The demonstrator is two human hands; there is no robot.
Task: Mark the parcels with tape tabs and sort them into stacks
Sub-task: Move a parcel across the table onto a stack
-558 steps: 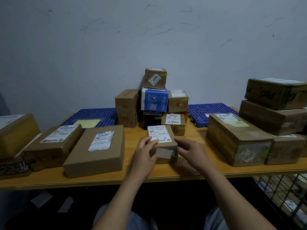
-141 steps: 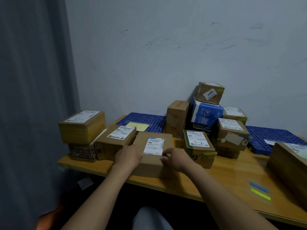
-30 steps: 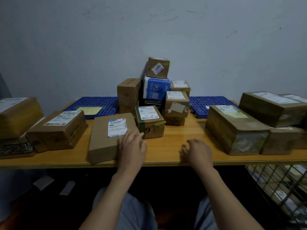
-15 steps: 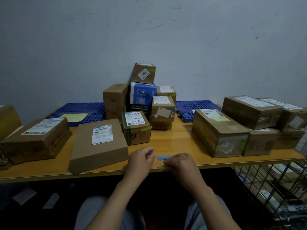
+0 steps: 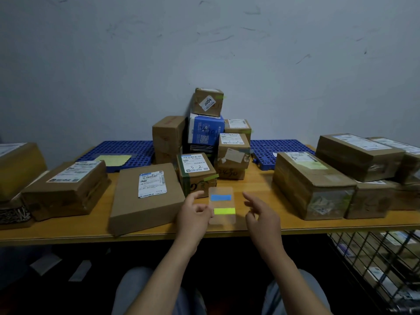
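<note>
**Step in hand:** tab selection, judged from the sheet held up. The left hand (image 5: 193,213) pinches the left edge of a transparent backing sheet (image 5: 222,218), which it holds above the front of the wooden table (image 5: 68,233). The right hand (image 5: 261,215) hovers just beside the sheet's right edge, fingers loosely spread, holding nothing.

**Sheet:** thin clear film with rounded corners. It carries a blue tape tab (image 5: 221,197) above a yellow-green tape tab (image 5: 224,210), both flat matte strips.

**Next move, as judged:** the right fingertips must lift one strip by a corner and press it onto a parcel. The flat brown parcel (image 5: 145,201), just left of the hands, shows no tab from here.

**Parcels:** boxy brown cardboard with white printed labels, some glossy with clear tape. The small parcel marked 3-2 (image 5: 196,171) carries a green strip at its edge. Behind lie blue perforated plastic pallets (image 5: 118,151).
</note>
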